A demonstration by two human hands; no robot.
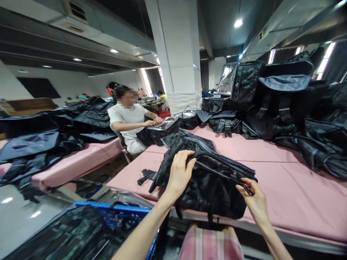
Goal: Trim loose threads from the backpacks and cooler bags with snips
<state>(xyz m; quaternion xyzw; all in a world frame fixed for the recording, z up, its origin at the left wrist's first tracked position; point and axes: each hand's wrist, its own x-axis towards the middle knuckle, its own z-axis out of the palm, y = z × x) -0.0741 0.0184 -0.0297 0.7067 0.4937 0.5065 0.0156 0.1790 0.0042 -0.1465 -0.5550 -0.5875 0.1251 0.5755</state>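
Observation:
A black camouflage-patterned bag (211, 180) lies on the pink table (284, 173) right in front of me. My left hand (180, 171) grips the top edge of the bag near its zipper line, fingers curled over the fabric. My right hand (251, 196) pinches something small at the bag's right corner, apparently the zipper pull, fingers pressed together. A black strap with a buckle (145, 176) trails from the bag's left side onto the table.
A person in a white shirt (128, 121) sits across the left side, hands on another bag (162, 130). Piles of black bags (284, 97) cover the far right of the table; more lie on the left table (40, 144). A blue bin (108, 213) with bags stands at lower left.

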